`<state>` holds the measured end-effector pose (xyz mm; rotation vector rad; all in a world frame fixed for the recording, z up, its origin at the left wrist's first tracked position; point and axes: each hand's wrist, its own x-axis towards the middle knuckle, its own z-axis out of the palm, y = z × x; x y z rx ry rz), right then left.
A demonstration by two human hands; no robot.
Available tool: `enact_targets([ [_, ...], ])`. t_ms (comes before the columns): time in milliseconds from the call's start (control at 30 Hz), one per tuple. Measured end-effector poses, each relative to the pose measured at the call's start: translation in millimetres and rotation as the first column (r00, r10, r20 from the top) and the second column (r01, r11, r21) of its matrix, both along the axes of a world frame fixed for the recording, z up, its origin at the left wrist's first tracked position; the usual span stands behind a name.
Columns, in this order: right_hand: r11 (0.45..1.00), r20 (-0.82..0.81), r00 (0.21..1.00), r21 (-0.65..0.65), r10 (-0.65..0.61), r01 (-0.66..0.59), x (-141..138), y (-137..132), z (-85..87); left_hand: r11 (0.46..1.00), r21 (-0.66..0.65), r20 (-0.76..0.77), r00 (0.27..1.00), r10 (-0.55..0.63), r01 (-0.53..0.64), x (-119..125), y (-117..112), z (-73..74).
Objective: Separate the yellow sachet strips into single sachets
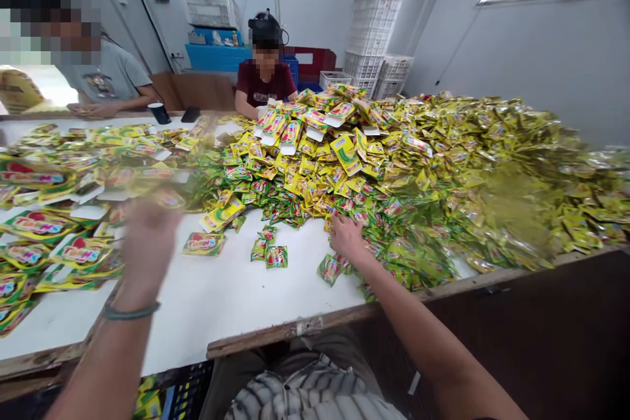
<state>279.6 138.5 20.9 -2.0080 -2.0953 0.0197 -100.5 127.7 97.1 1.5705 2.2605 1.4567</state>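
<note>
My left hand (150, 233), smeared by motion, hovers over the left part of the white tabletop. Its fingers are blurred and lie close to flat yellow-green cartons (167, 191), so what they hold is unclear. At the front of the heap, my right hand (347, 237) has its fingers bent around a small packet (329, 223), partly hidden by the hand. Small green packets (290, 210) surround its fingertips. One loose packet (329, 269) lies just below that hand. Between my hands are a flat carton (203, 244) and several loose packets (276, 256).
A large heap of yellow packets (472, 144) covers the table's right side, with open cartons (291, 134) on top. Many cartons (37, 226) lie at left. One co-worker (266, 79) sits opposite, another (103, 72) stands at left. A dark cup (159, 113) stands near the far edge.
</note>
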Motion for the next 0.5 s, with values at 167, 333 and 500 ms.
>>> enact_targets([
  [167,0.947,0.126,0.943,-0.138,0.308,-0.291,-14,-22,-8.1,0.817,-0.461,-0.130,0.884,-0.449,0.347,118,-23,-61.6],
  [333,0.891,0.121,0.886,-0.146,0.447,-0.430,-25,-41,-8.8,0.694,-0.635,-0.392,0.632,-0.668,0.340,151,-23,-79.5],
  [500,0.921,-0.012,0.930,-0.129,0.368,-0.367,-25,-32,-13.1,0.694,-0.628,-0.410,0.608,-0.680,0.352,152,-22,-69.1],
])
